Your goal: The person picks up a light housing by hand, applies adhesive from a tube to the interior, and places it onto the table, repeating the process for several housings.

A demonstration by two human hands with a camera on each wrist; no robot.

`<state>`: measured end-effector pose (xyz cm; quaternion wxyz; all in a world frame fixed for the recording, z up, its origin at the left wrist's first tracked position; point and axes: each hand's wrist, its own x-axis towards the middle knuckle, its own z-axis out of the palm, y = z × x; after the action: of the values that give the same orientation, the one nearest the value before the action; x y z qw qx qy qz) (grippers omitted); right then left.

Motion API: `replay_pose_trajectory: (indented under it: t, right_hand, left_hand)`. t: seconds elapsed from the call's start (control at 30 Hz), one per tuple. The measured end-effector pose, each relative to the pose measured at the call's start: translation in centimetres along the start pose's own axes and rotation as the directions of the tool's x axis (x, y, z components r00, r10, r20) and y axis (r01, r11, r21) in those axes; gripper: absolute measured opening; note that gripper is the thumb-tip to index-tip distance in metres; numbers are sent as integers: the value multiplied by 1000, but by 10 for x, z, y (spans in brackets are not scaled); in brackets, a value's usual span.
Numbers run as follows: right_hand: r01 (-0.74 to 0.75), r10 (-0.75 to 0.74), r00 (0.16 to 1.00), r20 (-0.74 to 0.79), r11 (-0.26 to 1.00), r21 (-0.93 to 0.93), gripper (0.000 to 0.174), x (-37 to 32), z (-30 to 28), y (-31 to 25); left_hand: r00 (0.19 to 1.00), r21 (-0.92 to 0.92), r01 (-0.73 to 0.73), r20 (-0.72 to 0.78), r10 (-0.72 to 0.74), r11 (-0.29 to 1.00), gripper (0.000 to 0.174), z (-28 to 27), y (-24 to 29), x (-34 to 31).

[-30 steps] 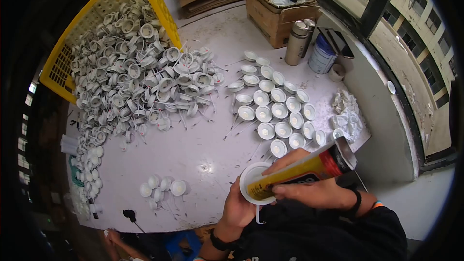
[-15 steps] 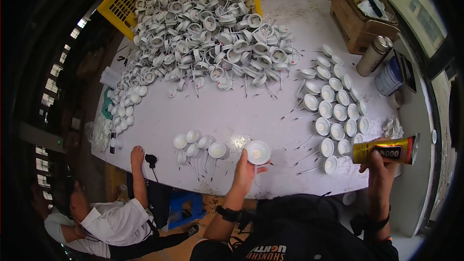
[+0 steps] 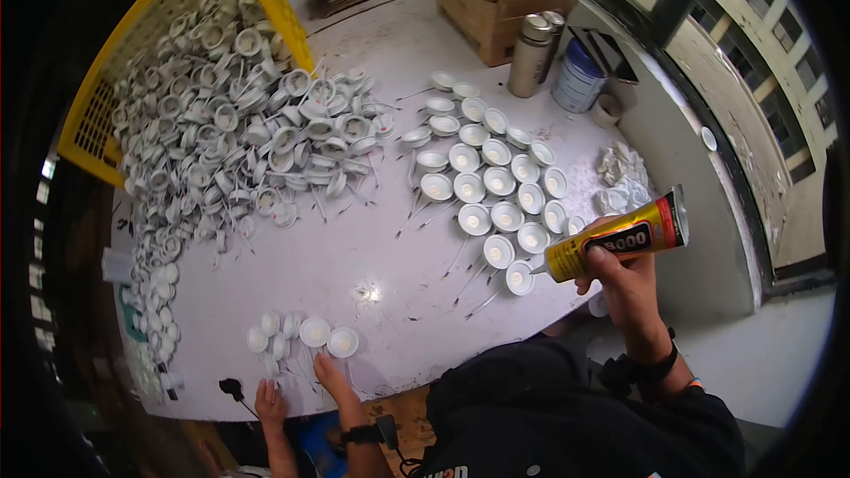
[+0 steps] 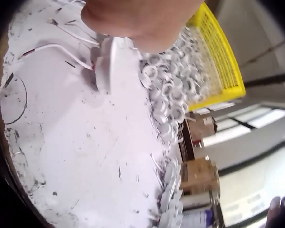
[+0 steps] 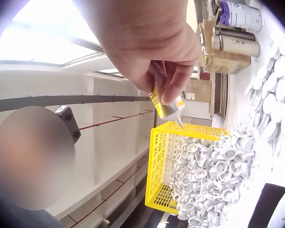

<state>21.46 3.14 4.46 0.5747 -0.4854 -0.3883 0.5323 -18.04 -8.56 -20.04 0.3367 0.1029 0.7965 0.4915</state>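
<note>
My left hand is at the table's near edge with its fingers extended, just below a white round lamp piece at the right end of a small group. In the left wrist view the left hand covers the top, beside a white piece with a wire; its fingertips are hidden. My right hand grips a yellow and black glue tube, nozzle down-left over the nearest of the laid-out white discs. The right wrist view shows the right hand pinching the tube.
A yellow crate spills a heap of white rings across the back left. A carton, a steel flask, a blue-white tub and crumpled paper stand back right. Another person's hand is near my left hand.
The left hand has moved left and let go of the lamp piece, which now lies with the small group. The right hand first carried the tube away from that piece, and still holds it.
</note>
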Motion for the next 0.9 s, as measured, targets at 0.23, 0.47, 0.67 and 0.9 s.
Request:
replay_pose_trajectory:
  t: [0.23, 0.47, 0.67, 0.9]
  right_hand:
    - [-8, 13, 995, -94, 998, 62, 22, -3, -31, -4]
    - [11, -5, 997, -83, 997, 73, 21, 0, -60, -7]
    - [27, -14, 992, -123, 995, 100, 17, 2, -69, -12]
    - [-23, 28, 997, -76, 997, 69, 23, 6, -51, -12]
  left_hand:
    - [777, 72, -391, 561, 286, 918, 22, 102, 56, -80]
    - [512, 190, -650, 825, 239, 736, 31, 261, 49, -89]
    - [569, 454, -749, 814, 117, 483, 41, 295, 39, -92]
    - [602, 83, -28, 797, -50, 996, 36, 221, 106, -112]
